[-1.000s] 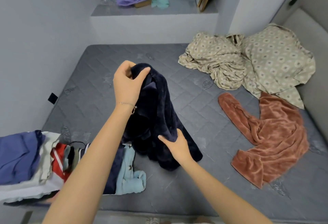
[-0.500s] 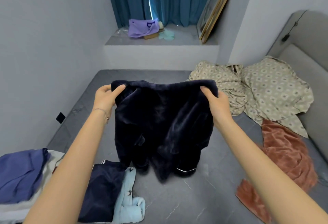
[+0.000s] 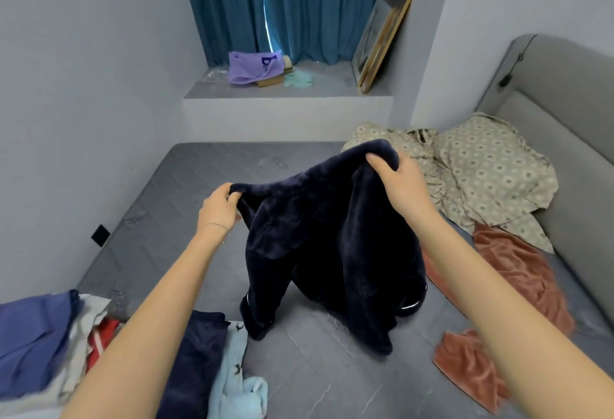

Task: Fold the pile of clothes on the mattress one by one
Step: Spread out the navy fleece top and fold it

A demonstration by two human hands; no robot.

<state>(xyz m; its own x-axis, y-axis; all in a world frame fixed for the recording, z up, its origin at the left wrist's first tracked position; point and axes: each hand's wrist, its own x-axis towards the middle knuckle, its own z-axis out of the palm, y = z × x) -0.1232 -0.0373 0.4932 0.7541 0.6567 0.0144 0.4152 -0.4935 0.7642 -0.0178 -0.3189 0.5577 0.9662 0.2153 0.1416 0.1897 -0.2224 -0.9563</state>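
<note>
A dark navy fleece garment (image 3: pixel 325 252) hangs in the air above the grey mattress (image 3: pixel 186 206), its lower ends brushing the surface. My left hand (image 3: pixel 217 207) pinches its upper left edge. My right hand (image 3: pixel 398 183) grips the upper right edge, held higher, so the top edge slants up to the right. A pile of clothes (image 3: pixel 46 342) lies at the near left: a blue piece, white, red, a dark navy piece (image 3: pixel 196 362) and a light blue one (image 3: pixel 237 382).
A rust-coloured fleece garment (image 3: pixel 518 285) is spread on the mattress at the right. A beige patterned cloth (image 3: pixel 485 179) is bunched against the grey headboard (image 3: pixel 561 99). A ledge behind holds a purple bag (image 3: pixel 252 68) and leaning frames (image 3: pixel 382 43).
A second ago my left hand held the garment up alone and my right touched it low. Both hands then spread it wide; now the right is raised and the left lowered, tilting it.
</note>
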